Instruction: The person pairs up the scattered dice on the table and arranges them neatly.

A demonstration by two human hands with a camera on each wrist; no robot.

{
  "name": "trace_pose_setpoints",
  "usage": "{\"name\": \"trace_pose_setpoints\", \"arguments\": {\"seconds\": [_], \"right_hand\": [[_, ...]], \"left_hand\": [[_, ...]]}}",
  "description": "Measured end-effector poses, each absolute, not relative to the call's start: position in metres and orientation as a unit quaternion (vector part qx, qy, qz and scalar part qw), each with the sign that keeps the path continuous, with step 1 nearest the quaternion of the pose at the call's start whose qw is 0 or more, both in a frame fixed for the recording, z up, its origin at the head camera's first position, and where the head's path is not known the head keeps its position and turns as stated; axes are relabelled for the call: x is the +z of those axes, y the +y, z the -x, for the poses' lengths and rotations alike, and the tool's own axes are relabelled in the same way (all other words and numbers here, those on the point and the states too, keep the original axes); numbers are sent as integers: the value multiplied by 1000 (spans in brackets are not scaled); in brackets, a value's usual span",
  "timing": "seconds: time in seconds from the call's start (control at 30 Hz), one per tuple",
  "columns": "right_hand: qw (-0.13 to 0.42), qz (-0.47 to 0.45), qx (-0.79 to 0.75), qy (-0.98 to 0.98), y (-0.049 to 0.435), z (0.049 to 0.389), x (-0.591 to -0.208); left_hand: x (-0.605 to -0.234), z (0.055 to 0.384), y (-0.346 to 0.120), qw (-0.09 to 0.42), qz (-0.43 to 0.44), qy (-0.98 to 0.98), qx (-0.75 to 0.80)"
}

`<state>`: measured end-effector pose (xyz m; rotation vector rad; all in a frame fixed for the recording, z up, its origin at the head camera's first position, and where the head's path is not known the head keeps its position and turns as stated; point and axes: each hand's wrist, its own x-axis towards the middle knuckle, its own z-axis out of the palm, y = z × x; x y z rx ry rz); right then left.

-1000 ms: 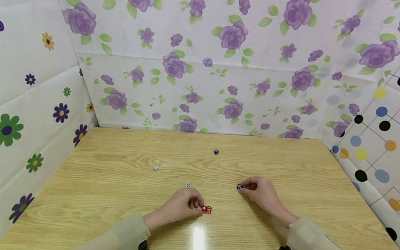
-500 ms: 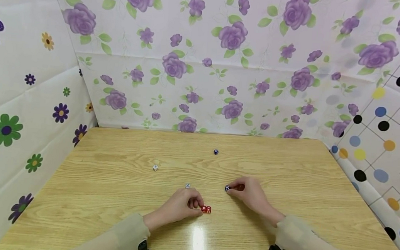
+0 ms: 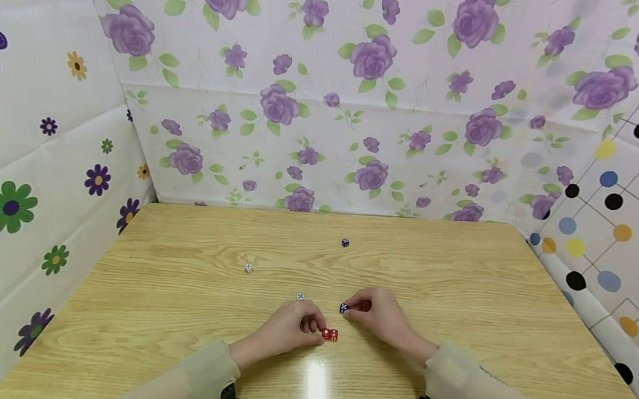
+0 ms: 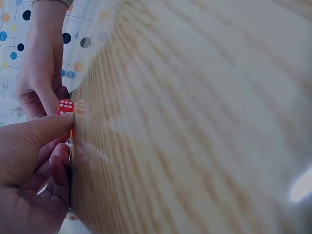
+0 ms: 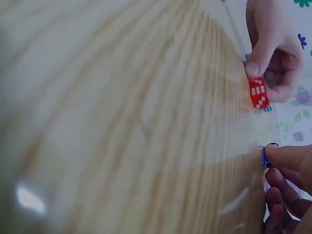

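My left hand (image 3: 287,328) pinches a red die (image 3: 326,334) between thumb and fingertips on the wooden table. A second red die (image 3: 334,335) sits against its right side; in the right wrist view the red dice (image 5: 258,92) line up in a short row. Just up and right of them, my right hand (image 3: 382,318) pinches a dark blue die (image 3: 343,308) with white dots. That blue die (image 5: 266,153) is mostly covered by the thumb in the right wrist view. The left wrist view has a red die (image 4: 66,105) beyond my left thumb.
One white die (image 3: 300,296) lies just behind my left hand, and another white die (image 3: 248,268) is farther left. Toward the back of the table (image 3: 200,231) rests another dark blue die (image 3: 345,243). Patterned cloth (image 3: 324,132) encloses the far edge and both sides.
My right hand has moved left and slightly nearer with the blue die, closing in on the red dice. The left hand and the other dice have stayed put.
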<state>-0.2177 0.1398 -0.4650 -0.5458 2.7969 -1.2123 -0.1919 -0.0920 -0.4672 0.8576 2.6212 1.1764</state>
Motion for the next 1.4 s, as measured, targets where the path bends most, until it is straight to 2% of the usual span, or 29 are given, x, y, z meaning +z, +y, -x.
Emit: {"name": "trace_pose_setpoints", "arguments": {"seconds": [0.27,1.4], "right_hand": [[31,202,-417,886,134,212,-470],[39,214,-423,880,135,212,-473]], "left_hand": [[-467,192,-92,67,-289,872,389],[-468,193,-93,78,-285,874,386]]}}
